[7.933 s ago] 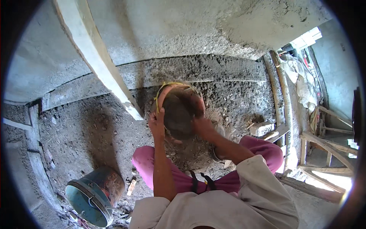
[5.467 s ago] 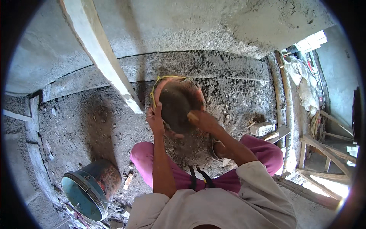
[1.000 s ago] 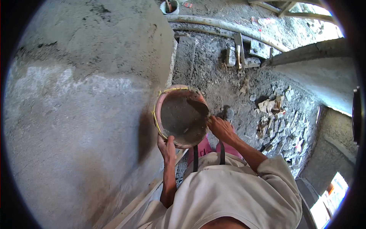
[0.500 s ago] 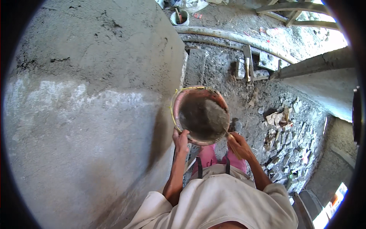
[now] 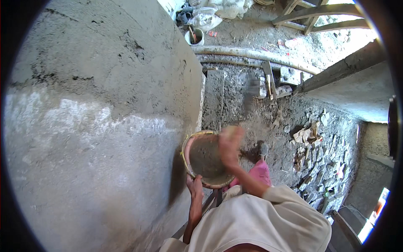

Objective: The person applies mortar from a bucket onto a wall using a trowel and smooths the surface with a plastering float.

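A round, reddish bucket [image 5: 187,153] with a yellowish rim holds wet grey mortar [image 5: 205,157] and is tilted beside the wall. My left hand [image 5: 194,186] grips its near rim, thumb on top. Over the bucket's right side, my right hand [image 5: 231,145] is closed around a trowel and smeared by motion. The trowel's blade [image 5: 252,90] shows only as a dark blur beyond the hand. Whether mortar lies on it I cannot tell.
A cement-coated wall [image 5: 100,176], rougher at the top, fills the left. Broken rubble [image 5: 315,176] covers the ground at right. Ahead lie long pipes [image 5: 256,53], boards and a block; a white pail [image 5: 195,38] stands beyond them. A low wall [image 5: 344,90] borders the right.
My right hand has lifted the trowel out of the bucket and swung it forward. The bucket, still in my left hand, sits lower and slightly further left in view.
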Available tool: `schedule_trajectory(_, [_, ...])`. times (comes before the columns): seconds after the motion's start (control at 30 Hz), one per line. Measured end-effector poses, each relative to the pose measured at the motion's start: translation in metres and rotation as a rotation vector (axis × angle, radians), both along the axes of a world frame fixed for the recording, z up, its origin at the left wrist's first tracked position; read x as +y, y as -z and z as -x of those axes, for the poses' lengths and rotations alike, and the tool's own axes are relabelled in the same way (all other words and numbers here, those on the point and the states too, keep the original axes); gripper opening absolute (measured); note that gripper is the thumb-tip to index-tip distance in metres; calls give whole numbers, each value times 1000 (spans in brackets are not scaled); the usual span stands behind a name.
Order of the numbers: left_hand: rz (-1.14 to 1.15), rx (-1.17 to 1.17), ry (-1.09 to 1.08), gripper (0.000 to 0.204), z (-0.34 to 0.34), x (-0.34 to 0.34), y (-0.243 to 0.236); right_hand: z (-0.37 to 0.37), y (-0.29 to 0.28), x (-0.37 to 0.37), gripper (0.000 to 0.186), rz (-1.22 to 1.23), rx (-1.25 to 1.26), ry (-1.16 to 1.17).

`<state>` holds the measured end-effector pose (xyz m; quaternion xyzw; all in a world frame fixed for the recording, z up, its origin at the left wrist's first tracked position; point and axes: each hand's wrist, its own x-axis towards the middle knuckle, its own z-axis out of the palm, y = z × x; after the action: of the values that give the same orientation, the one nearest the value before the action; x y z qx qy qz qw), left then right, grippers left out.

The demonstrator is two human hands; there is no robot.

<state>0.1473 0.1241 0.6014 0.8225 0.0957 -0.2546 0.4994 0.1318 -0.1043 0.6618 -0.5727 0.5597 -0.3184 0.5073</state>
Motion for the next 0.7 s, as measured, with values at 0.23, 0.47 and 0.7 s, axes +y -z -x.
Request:
schedule_trajectory(0.23, [-6,-16,59,51,-3,56,-5,-87,-237,115,51,-177,-1210,-655])
schedule_trajectory(0.47, [136,52,-192,51,10,10,-38,66,-97,7,42,-86,-21,-961])
schedule_trajectory(0.7, [-48,45,51,44,19,-44,-67,175,56,3,44,-106,667,-1093])
